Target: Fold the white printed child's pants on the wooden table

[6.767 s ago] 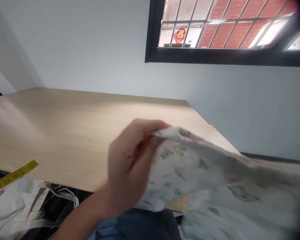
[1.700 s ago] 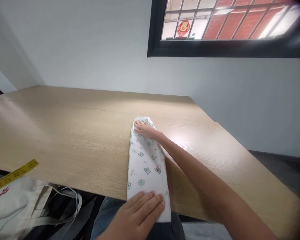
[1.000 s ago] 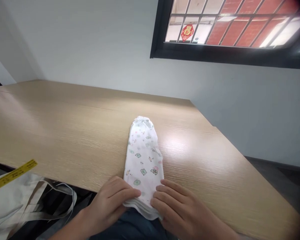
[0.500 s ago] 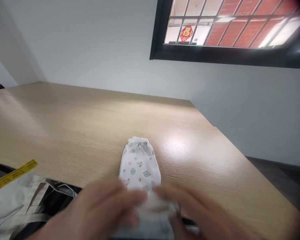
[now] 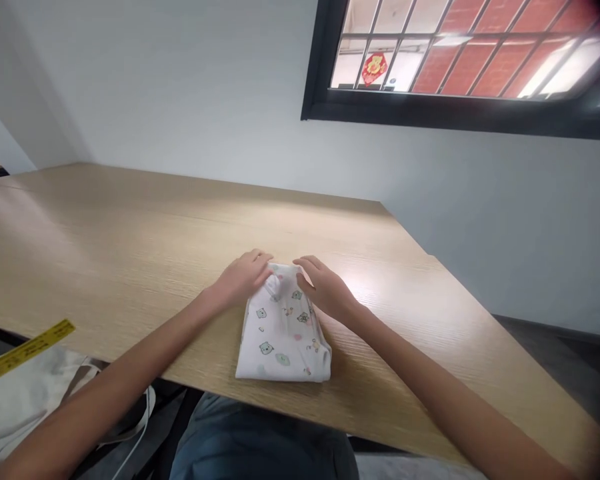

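Observation:
A pair of small white pants (image 5: 283, 333) lies folded into a compact bundle near the table's front edge, printed with green bears and small coloured motifs. My left hand (image 5: 245, 277) is at its far left corner, thumb and fingers closed on the fabric. At the far right corner my right hand (image 5: 325, 283) grips the cloth, thumb on the near side and fingers over the far edge. Part of the far edge is hidden under the fingers.
The wooden table (image 5: 180, 227) reaches back to a white wall (image 5: 205, 100) with a barred window (image 5: 430, 47). At lower left, below the table edge, are a pale fabric bag (image 5: 30, 393), a yellow printed strip (image 5: 25, 351) and a white cable.
Both hands have moved forward from the near edge to the far end of the pants. The near part of the pants is now folded over, covering the gathered cuff.

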